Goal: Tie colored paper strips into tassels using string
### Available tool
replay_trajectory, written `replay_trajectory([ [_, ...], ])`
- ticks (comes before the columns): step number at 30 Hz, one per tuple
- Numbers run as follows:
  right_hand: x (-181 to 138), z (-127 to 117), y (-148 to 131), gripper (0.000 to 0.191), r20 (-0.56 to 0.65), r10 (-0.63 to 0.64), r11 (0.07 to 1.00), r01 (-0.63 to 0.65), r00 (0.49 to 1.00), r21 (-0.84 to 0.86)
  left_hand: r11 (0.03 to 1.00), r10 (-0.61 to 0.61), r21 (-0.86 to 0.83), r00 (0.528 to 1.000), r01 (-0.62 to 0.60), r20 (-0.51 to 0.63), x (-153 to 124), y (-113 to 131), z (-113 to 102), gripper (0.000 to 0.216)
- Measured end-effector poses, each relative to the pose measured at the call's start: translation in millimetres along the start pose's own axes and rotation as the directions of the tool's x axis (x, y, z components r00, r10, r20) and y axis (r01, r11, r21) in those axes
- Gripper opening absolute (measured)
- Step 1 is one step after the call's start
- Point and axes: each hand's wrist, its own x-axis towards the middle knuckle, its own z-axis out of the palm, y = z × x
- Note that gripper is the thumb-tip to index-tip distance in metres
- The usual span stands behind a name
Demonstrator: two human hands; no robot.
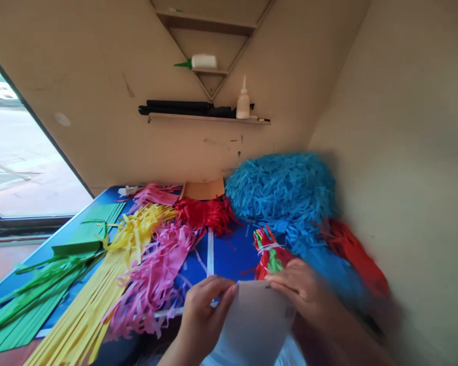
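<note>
Low in the view, in front of the table edge, a translucent whitish plastic bag (254, 317) hangs between my two hands. My left hand (209, 307) pinches its upper left corner between thumb and fingers. At the upper right corner my right hand (295, 284) pinches it too, slightly blurred by motion. Just beyond my right hand lies a bundle of multicoloured paper strips (267, 249), tied with a white band. Whether anything is inside the bag, I cannot tell.
Across the blue table (229, 254) lie green (26, 310), yellow (87, 300), pink (164, 269) and red paper strips (206, 213). A big pile of shredded blue paper (282, 188) rests against the wall. Glue bottles (243, 104) stand on shelves above.
</note>
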Motion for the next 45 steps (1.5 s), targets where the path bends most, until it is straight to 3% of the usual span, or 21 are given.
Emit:
replay_trajectory([
  [3, 5, -7, -22, 0.023, 0.15, -0.102, 0.992, 0.112, 0.983, -0.058, 1.0, 0.009, -0.01, 1.0, -0.009, -0.019, -3, 5, -3, 0.017],
  [6, 7, -3, -33, 0.026, 0.306, -0.118, 0.993, 0.122, 0.945, 0.008, 0.998, 0.058, 0.007, 0.998, -0.058, 0.028, -9, 10, -2, 0.016],
  [8, 8, 2, -36, 0.031, 0.334, -0.117, 0.993, 0.105, 0.935, 0.053, 0.997, 0.078, 0.016, 0.995, -0.079, 0.062, -14, 13, 1, 0.014],
  [12, 7, 13, -39, 0.031, 0.32, -0.116, 0.99, 0.083, 0.94, 0.115, 0.999, 0.041, 0.025, 0.998, -0.043, 0.05, -24, 14, 4, 0.012],
  [17, 3, 24, -37, 0.035, 0.201, -0.18, 0.978, 0.196, 0.963, -0.066, 0.999, -0.019, 0.03, 0.998, 0.017, 0.068, -33, 9, 5, 0.015],
  [20, 1, 32, -31, 0.034, 0.128, -0.253, 0.96, 0.265, 0.959, -0.091, 0.999, -0.046, 0.026, 0.996, 0.044, 0.076, -35, 8, 5, 0.015],
  [24, -1, 39, -28, 0.034, 0.123, -0.275, 0.95, 0.289, 0.954, -0.118, 0.999, -0.041, 0.02, 0.996, 0.04, 0.085, -32, 11, 7, 0.013],
  [28, -1, 30, -21, 0.03, 0.162, -0.207, 0.976, 0.215, 0.965, -0.034, 0.997, -0.081, -0.01, 0.996, 0.081, -0.024, -32, 7, 1, 0.012],
  [33, -3, 7, -1, 0.034, 0.288, 0.037, 0.966, -0.108, 0.957, 0.234, 0.964, -0.264, -0.049, 0.933, 0.26, -0.245, -44, -15, -12, 0.015],
  [39, -14, 16, 9, 0.037, 0.085, 0.11, 0.974, -0.125, 0.99, 0.191, 0.899, -0.43, -0.088, 0.829, 0.429, -0.356, -50, -25, -6, 0.027],
  [42, -15, 21, 11, 0.035, 0.045, 0.109, 0.978, -0.116, 0.993, 0.176, 0.908, -0.418, -0.077, 0.871, 0.413, -0.257, -43, -22, -14, 0.028],
  [45, -12, 20, 10, 0.033, 0.07, 0.076, 0.986, -0.085, 0.995, 0.14, 0.941, -0.338, -0.003, 0.941, 0.338, -0.01, -23, -16, -31, 0.032],
])
